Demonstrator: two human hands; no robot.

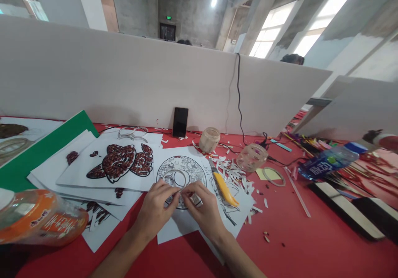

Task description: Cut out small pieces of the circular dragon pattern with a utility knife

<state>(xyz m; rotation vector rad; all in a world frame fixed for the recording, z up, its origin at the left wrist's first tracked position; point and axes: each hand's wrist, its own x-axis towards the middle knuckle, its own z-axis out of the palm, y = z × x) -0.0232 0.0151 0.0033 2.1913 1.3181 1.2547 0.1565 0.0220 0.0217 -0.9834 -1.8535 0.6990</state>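
Note:
Both hands come together over a sheet with a round black-line drawing [195, 168]. Between them they pinch a thin pale ring [174, 171] that stands up above the drawing. My left hand [158, 203] grips the ring's lower edge between thumb and forefinger. Close beside it, my right hand [200, 205] pinches the same edge, fingertips nearly touching the left ones. What lies exactly between the fingertips is too small to tell. Right of the hands, a yellow utility knife [224, 186] rests on another drawing sheet [230, 215] among white paper scraps [236, 174].
A dog picture [121, 164] covered in dark seeds tops papers at left, near an orange-labelled bottle [56, 218]. Behind are a phone [180, 122] and a jar [209, 140]. Another jar [252, 157], a loose ring [273, 176] and a blue-labelled bottle [329, 162] lie rightward.

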